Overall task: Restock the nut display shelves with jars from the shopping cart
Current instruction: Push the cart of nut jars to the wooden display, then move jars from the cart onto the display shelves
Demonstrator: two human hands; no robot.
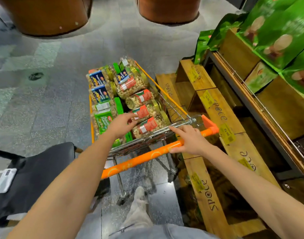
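Note:
A wire shopping cart [180, 107] with an orange handle [139, 161] stands in front of me, filled with several clear jars of nuts lying on their sides. Red-labelled jars [147, 125] lie along the right, blue-labelled jars [97, 78] at the far left, green-labelled ones [101, 120] near left. My left hand [121, 125] reaches into the cart with fingers spread, its fingertips touching a red-labelled jar [144, 112]. My right hand [189, 140] rests over the orange handle, thumb under it, fingers stretched toward the cart's rim. Wooden display crates [216, 107] stand to the right.
Wooden crates with yellow price tags [207, 99] step along the right, tight against the cart. Above them a railed shelf [251, 94] carries green snack bags [277, 31]. A black bag [35, 175] lies on the floor at left. Two round brown stands [49, 16] are ahead.

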